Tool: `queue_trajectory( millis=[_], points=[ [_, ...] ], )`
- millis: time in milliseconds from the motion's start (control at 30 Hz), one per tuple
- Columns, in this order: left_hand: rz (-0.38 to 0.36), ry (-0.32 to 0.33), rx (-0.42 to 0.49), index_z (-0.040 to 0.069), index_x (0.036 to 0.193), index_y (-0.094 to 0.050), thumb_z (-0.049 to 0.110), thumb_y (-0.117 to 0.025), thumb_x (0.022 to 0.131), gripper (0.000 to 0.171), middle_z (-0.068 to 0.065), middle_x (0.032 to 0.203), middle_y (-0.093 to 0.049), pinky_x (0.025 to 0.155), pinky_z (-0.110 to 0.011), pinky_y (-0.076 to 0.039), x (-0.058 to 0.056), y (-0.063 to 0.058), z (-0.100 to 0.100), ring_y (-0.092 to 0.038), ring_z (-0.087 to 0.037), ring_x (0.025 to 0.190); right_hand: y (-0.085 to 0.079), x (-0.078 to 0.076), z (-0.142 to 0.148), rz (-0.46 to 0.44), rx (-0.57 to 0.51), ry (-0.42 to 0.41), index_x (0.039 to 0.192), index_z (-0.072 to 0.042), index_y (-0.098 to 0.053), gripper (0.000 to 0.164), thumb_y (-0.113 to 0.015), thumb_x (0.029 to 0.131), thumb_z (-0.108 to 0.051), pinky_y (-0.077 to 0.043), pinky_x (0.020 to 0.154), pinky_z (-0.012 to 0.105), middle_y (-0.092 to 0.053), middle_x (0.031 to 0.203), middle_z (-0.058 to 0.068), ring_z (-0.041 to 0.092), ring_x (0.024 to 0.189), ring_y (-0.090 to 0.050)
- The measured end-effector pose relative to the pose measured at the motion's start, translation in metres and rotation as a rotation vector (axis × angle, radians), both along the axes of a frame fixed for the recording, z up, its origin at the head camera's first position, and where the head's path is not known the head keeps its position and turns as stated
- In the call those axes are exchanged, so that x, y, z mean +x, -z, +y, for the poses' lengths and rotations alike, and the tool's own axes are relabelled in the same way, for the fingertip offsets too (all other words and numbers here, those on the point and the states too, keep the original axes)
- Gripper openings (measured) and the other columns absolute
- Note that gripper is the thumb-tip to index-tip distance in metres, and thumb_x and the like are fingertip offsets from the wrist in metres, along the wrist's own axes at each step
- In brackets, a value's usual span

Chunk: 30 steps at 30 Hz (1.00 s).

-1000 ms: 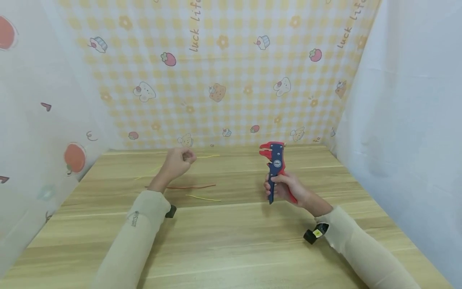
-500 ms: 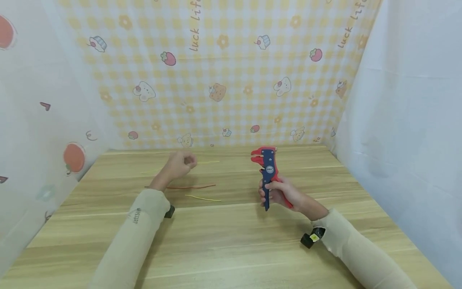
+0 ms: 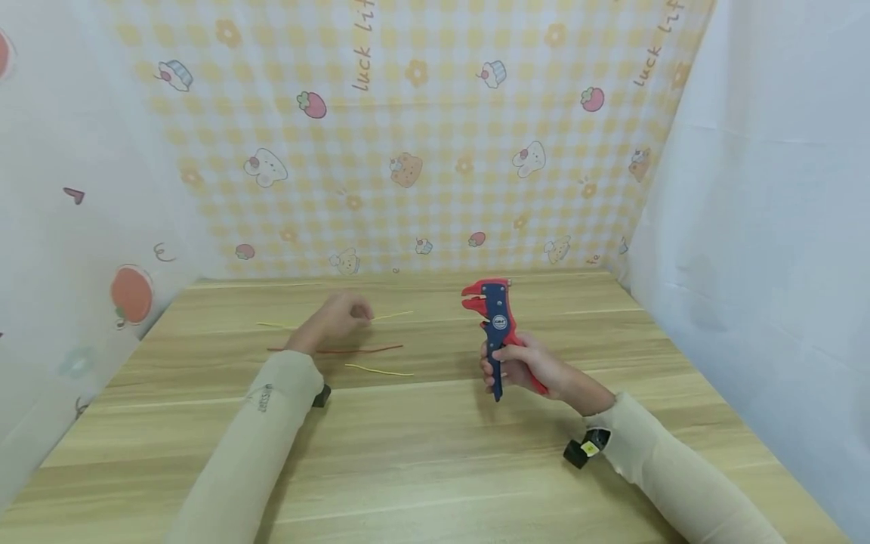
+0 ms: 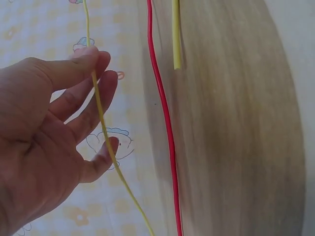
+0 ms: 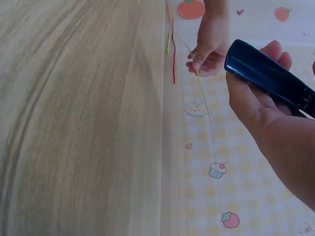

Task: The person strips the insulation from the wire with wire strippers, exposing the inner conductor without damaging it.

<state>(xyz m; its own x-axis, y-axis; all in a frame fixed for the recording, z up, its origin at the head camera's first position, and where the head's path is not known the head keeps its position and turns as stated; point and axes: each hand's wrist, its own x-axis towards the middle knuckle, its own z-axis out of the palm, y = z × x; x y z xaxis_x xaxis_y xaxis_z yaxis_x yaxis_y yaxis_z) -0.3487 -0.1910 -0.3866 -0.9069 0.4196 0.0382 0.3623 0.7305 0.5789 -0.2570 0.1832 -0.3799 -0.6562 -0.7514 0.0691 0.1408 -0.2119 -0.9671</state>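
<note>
A thin yellow wire is pinched between the thumb and index finger of my left hand. In the left wrist view the held wire runs past the other fingers, which are only loosely bent. My right hand grips a wire stripper with blue and red handles, its red jaws upward and facing left. Its blue handle shows in the right wrist view. On the table, a red wire lies partly behind my left wrist. Nearer to me lies a shorter yellow wire.
The wooden table reaches back to a yellow checked cloth hung behind it. White cloth hangs along the right side, and a printed cloth along the left.
My right hand has brought the wire stripper left and a little nearer to me. My left hand has come slightly lower in view, still pinching the yellow wire. The wires on the table lie unmoved.
</note>
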Motion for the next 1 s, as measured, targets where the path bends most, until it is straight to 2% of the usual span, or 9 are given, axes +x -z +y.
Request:
queue_trajectory(
  millis=[167, 333, 433, 733, 1000],
  points=[
    [-0.061, -0.002, -0.021, -0.001, 0.109, -0.067, 0.004, -0.064, 0.093, 0.017, -0.014, 0.110, -0.065, 0.095, -0.049, -0.049, 0.0036, -0.0004, 0.0018, -0.059, -0.033, 0.107, -0.0009, 0.0024, 0.0006, 0.003, -0.005, -0.009, 0.110, 0.000, -0.049, 0.016, -0.038, 0.098, -0.001, -0.054, 0.085, 0.041, -0.062, 0.091, 0.007, 0.020, 0.082, -0.063],
    [-0.120, -0.036, -0.024, 0.004, 0.108, -0.068, 0.005, -0.064, 0.093, 0.016, -0.012, 0.112, -0.065, 0.096, -0.051, -0.048, 0.0074, -0.0001, 0.0007, -0.059, -0.033, 0.111, -0.0010, 0.0041, 0.0009, -0.003, -0.009, -0.015, 0.111, 0.000, -0.048, 0.016, -0.038, 0.098, -0.001, -0.054, 0.085, 0.040, -0.062, 0.091, 0.007, 0.020, 0.082, -0.062],
    [-0.138, -0.034, -0.025, 0.006, 0.106, -0.069, 0.004, -0.064, 0.092, 0.015, -0.012, 0.112, -0.066, 0.096, -0.051, -0.048, 0.0075, 0.0010, 0.0005, -0.059, -0.033, 0.111, -0.0005, 0.0045, 0.0013, -0.006, -0.014, -0.015, 0.111, 0.001, -0.047, 0.016, -0.038, 0.098, -0.001, -0.055, 0.084, 0.040, -0.062, 0.091, 0.007, 0.020, 0.082, -0.062],
    [-0.109, -0.012, -0.069, 0.006, 0.100, -0.069, 0.003, -0.066, 0.092, 0.010, -0.012, 0.111, -0.067, 0.098, -0.052, -0.048, 0.0042, 0.0056, -0.0001, -0.059, -0.035, 0.111, 0.0019, 0.0066, 0.0002, 0.005, -0.006, -0.023, 0.111, 0.000, -0.049, 0.017, -0.039, 0.097, -0.002, -0.054, 0.087, 0.043, -0.062, 0.092, 0.006, 0.020, 0.082, -0.063],
    [-0.042, 0.019, -0.086, 0.004, 0.098, -0.071, 0.001, -0.066, 0.091, 0.009, -0.011, 0.104, -0.069, 0.096, -0.050, -0.049, 0.0015, 0.0093, -0.0038, -0.062, -0.034, 0.108, 0.0038, 0.0052, -0.0013, -0.006, -0.009, -0.025, 0.112, 0.004, -0.045, 0.017, -0.038, 0.098, -0.001, -0.055, 0.085, 0.042, -0.061, 0.091, 0.007, 0.020, 0.081, -0.062]
  ],
)
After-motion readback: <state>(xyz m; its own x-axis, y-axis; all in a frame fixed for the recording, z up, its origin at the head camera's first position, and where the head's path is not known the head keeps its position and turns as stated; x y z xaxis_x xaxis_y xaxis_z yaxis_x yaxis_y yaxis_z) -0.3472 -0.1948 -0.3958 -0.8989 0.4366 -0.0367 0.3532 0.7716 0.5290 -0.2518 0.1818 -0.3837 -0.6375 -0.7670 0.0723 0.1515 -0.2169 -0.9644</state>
